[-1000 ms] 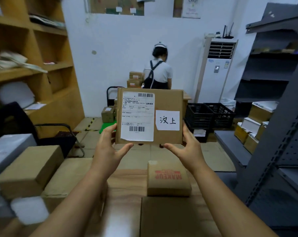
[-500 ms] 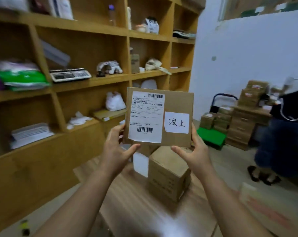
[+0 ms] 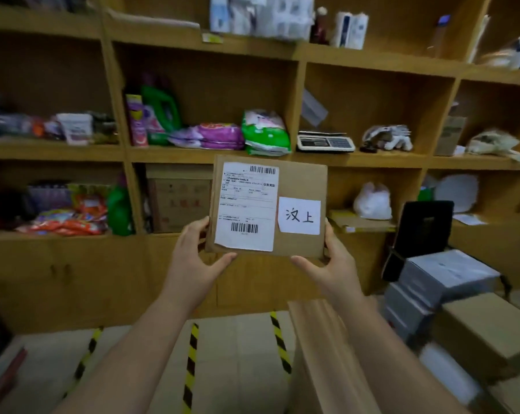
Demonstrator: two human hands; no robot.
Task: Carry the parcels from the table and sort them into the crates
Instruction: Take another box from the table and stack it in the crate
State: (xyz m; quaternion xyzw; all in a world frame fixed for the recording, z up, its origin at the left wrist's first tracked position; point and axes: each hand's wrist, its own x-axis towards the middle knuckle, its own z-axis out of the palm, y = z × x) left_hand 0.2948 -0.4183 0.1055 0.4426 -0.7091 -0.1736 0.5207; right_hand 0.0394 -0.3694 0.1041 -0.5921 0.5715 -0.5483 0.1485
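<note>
Wooden shelving point(image 3: 211, 155) fills the wall; both hands' fingers point(image 3: 193, 231) grip a labelled parcel point(image 3: 297, 180) above taped floor point(image 3: 238, 354).

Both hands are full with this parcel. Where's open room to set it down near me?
Bare floor between the yellow-black tape stripes is free. The stacked boxes at right are crowded, and the shelf bays hold goods. Both hands grip the parcel.

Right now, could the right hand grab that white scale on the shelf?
Probably not yet. The right hand and left hand are both busy holding the parcel, which sits in front of the scale. It would have to let go first.
</note>
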